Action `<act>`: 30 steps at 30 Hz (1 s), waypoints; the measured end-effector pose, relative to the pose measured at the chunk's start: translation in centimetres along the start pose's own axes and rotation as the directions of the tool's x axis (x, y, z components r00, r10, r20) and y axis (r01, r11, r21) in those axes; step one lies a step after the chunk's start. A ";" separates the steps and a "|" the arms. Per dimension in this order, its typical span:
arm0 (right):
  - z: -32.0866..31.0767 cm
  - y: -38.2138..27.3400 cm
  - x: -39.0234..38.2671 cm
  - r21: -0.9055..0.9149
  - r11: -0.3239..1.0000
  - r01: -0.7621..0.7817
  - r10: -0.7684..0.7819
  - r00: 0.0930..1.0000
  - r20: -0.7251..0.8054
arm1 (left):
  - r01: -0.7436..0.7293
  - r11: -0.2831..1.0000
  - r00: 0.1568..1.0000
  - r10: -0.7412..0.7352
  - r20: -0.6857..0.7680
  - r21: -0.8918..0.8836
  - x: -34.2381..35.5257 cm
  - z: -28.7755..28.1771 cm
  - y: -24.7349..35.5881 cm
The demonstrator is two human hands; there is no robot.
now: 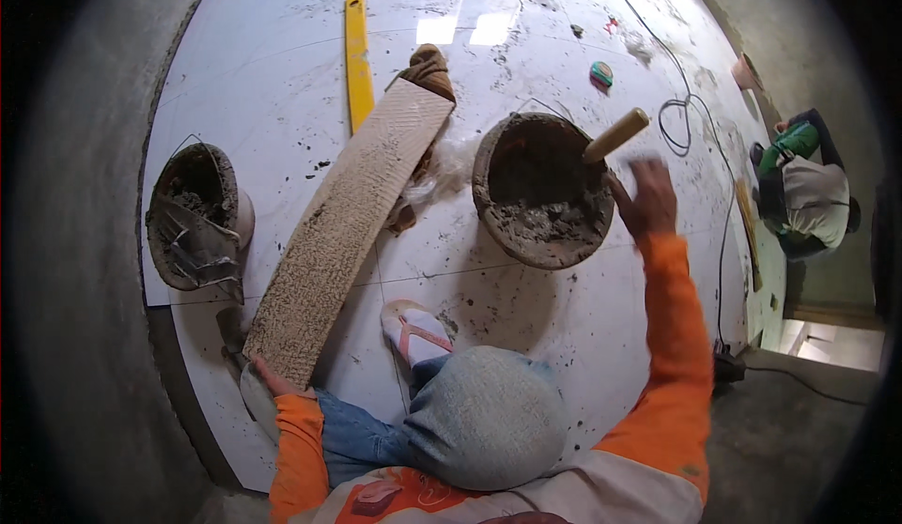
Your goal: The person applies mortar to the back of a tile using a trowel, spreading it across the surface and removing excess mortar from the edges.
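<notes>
Across the white tiled floor, the long, beige, mortar-specked tile strip looks stiff, brittle, best held two-handed; my left hand pinches its near end, my right hand is spread.

A building site indoors: bare cement walls, a spattered tile floor, mortar-filled bucket and yellow level.

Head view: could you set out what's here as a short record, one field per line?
Left hand: holding the near end of the long slab
Right hand: by the right rim of the large bucket, near a wooden handle; contact unclear
Bucket contents: grey mix
Other bucket: left of the slab
Floor: yellow bar, tape measure, cable
Nearby: another person, far right
</notes>
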State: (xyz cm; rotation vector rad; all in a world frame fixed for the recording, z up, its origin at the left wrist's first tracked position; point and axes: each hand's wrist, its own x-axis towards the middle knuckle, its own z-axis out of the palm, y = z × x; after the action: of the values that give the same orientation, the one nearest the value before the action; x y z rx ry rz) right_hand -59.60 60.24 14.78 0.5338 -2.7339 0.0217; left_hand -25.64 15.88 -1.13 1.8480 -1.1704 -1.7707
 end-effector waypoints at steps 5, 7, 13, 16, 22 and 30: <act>4.2 0.8 8.4 -0.490 0.716 0.497 -0.222 0.828 0.515 | 0.032 0.989 0.999 -0.033 -0.004 -0.146 1.6 0.0 -1.1; 5.7 0.7 10.6 -0.494 0.739 0.459 0.164 0.588 0.792 | 0.075 0.981 0.997 -0.070 0.034 -0.179 4.6 -0.6 -2.8; 1.1 -0.7 8.0 -0.206 0.880 0.427 -0.024 0.474 0.880 | 0.200 0.977 0.970 -0.187 -0.154 0.075 5.1 2.3 -1.2; -2.8 -2.9 7.3 -0.292 0.889 0.352 0.136 0.405 0.904 | 0.179 0.951 0.974 -0.136 -0.180 0.253 9.7 0.4 -3.6; -7.4 -2.3 7.3 -0.461 0.815 0.352 0.079 0.720 0.689 | -0.390 0.859 0.921 0.369 0.126 0.332 3.1 1.8 -4.3; -8.3 -3.9 8.8 -0.466 0.768 0.439 0.047 0.687 0.725 | -0.375 0.916 0.429 0.034 0.903 0.144 -8.4 32.6 2.8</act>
State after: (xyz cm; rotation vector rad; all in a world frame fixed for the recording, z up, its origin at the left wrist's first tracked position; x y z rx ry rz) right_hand -62.98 54.09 25.38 0.7617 -3.0665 -1.3777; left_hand -56.29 30.03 0.77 0.6433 -2.0494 -2.5814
